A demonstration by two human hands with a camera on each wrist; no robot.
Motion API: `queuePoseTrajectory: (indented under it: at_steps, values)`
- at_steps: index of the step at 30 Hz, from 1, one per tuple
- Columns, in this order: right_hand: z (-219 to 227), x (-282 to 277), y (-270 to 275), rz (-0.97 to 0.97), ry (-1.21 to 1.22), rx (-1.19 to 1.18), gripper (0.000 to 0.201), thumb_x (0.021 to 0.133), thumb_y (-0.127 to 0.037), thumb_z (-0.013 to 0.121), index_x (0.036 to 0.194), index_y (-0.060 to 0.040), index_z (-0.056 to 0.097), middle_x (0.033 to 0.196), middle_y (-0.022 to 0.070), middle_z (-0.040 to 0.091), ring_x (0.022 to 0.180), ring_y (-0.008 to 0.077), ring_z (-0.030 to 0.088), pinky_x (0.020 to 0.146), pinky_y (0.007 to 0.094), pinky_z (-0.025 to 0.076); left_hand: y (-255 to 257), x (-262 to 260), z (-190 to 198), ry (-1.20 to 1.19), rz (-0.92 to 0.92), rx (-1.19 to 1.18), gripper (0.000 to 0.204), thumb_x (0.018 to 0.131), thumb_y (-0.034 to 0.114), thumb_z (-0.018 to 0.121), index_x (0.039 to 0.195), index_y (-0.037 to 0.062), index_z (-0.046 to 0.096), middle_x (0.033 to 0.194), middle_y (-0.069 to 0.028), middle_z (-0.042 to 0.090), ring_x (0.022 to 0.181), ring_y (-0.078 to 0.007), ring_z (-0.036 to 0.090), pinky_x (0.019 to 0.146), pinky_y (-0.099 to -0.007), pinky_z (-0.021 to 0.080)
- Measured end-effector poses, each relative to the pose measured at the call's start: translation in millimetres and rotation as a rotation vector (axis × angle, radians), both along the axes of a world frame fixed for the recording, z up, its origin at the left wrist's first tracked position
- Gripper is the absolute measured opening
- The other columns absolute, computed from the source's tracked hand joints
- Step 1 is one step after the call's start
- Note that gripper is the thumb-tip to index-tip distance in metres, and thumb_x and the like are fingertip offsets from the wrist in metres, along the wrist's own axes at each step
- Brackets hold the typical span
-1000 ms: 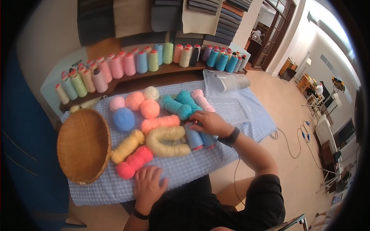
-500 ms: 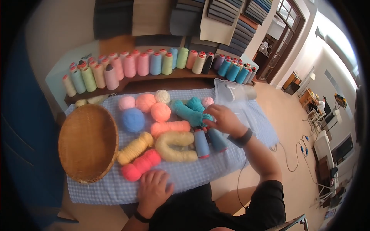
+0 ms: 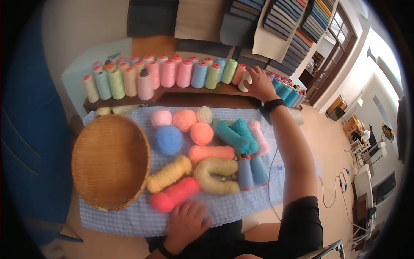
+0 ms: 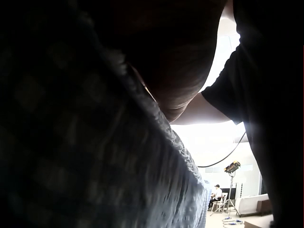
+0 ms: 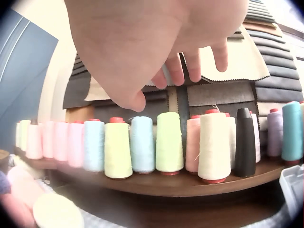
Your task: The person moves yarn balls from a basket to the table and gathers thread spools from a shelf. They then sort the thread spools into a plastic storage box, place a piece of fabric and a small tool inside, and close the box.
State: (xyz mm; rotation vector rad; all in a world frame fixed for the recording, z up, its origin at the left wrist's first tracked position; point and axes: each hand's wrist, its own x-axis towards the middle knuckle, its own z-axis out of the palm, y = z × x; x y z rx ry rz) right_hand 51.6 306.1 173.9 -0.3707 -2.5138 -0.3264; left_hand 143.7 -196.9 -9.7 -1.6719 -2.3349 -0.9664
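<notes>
My right hand (image 3: pixel 258 84) reaches over the shelf at the back, by a cream thread cone (image 5: pixel 215 147). In the right wrist view its fingers spread loosely above the row of cones and hold nothing. A black cone (image 5: pixel 245 142) and a green cone (image 5: pixel 169 142) stand close by. My left hand (image 3: pixel 187 222) rests on the checked cloth at the near edge, fingers loosely extended, just below a hot-pink yarn skein (image 3: pixel 174 196). Two blue thread cones (image 3: pixel 245 175) lie side by side on the cloth, beside a tan U-shaped skein (image 3: pixel 215 187).
A round wicker basket (image 3: pixel 110 162) is at the left. Yarn balls, including a blue ball (image 3: pixel 168 140), and teal skeins (image 3: pixel 233 136) cover the middle. Thread cones line the wooden shelf (image 3: pixel 194 91), below hanging fabric samples (image 3: pixel 198 19). A cable (image 3: pixel 271 190) hangs near the right arm.
My right hand has left the blue cones lying on the cloth and moved up and away to the shelf. My left hand stays by the near edge. The head view has shifted.
</notes>
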Motion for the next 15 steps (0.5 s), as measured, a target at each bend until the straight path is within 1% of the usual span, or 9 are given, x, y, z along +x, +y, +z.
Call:
queuePoseTrajectory:
  at_steps: [3, 4, 8, 11, 12, 15]
  values:
    - [-7, -30, 12, -0.066, 0.055, 0.002, 0.056, 0.094, -0.031, 0.068, 0.146, -0.0132, 0.059, 0.146, 0.0119, 0.059, 0.139, 0.0358, 0.056, 0.111, 0.0577, 0.047, -1, 0, -2, -0.020, 0.002, -0.016, 0.034, 0.088, 0.036, 0.077, 0.112, 0.0127, 0.071, 0.117, -0.0017, 0.068, 0.113, -0.0243, 0.064, 0.102, -0.0475, 0.049]
    - [-10, -39, 16, -0.111, 0.062, -0.019, 0.055, 0.096, -0.033, 0.065, 0.148, -0.0154, 0.058, 0.148, 0.0109, 0.059, 0.141, 0.0350, 0.055, 0.114, 0.0576, 0.046, 0, 0, -3, -0.026, 0.007, -0.021, 0.034, 0.088, 0.036, 0.077, 0.112, 0.0129, 0.071, 0.117, -0.0015, 0.069, 0.112, -0.0240, 0.065, 0.101, -0.0473, 0.049]
    - [-14, -63, 30, -0.185, 0.118, -0.072, 0.057, 0.096, -0.034, 0.062, 0.150, -0.0150, 0.057, 0.151, 0.0092, 0.058, 0.142, 0.0348, 0.054, 0.116, 0.0592, 0.044, 0, 1, -6, -0.030, 0.018, -0.029, 0.034, 0.088, 0.037, 0.078, 0.112, 0.0138, 0.071, 0.117, -0.0013, 0.069, 0.112, -0.0234, 0.065, 0.102, -0.0470, 0.048]
    - [-21, -71, 48, -0.298, 0.124, -0.051, 0.057, 0.096, -0.031, 0.063, 0.150, -0.0143, 0.057, 0.150, 0.0094, 0.058, 0.139, 0.0349, 0.055, 0.114, 0.0582, 0.045, -3, 6, 2, -0.121, 0.030, -0.050, 0.038, 0.091, 0.034, 0.075, 0.120, 0.0105, 0.069, 0.131, -0.0079, 0.066, 0.128, -0.0295, 0.059, 0.110, -0.0504, 0.043]
    - [-24, -72, 54, -0.310, 0.110, -0.027, 0.059, 0.093, -0.027, 0.065, 0.150, -0.0144, 0.057, 0.148, 0.0095, 0.059, 0.137, 0.0352, 0.056, 0.113, 0.0559, 0.047, -3, 6, 1, -0.117, 0.037, -0.044, 0.037, 0.091, 0.034, 0.075, 0.119, 0.0105, 0.069, 0.131, -0.0077, 0.067, 0.127, -0.0292, 0.060, 0.110, -0.0501, 0.043]
    - [-33, -76, 70, -0.305, 0.079, -0.029, 0.062, 0.091, -0.024, 0.067, 0.151, -0.0146, 0.056, 0.147, 0.0099, 0.059, 0.136, 0.0355, 0.056, 0.111, 0.0541, 0.049, -2, 6, 0, -0.104, 0.051, -0.031, 0.037, 0.091, 0.035, 0.074, 0.119, 0.0109, 0.069, 0.130, -0.0068, 0.067, 0.127, -0.0284, 0.060, 0.109, -0.0494, 0.044]
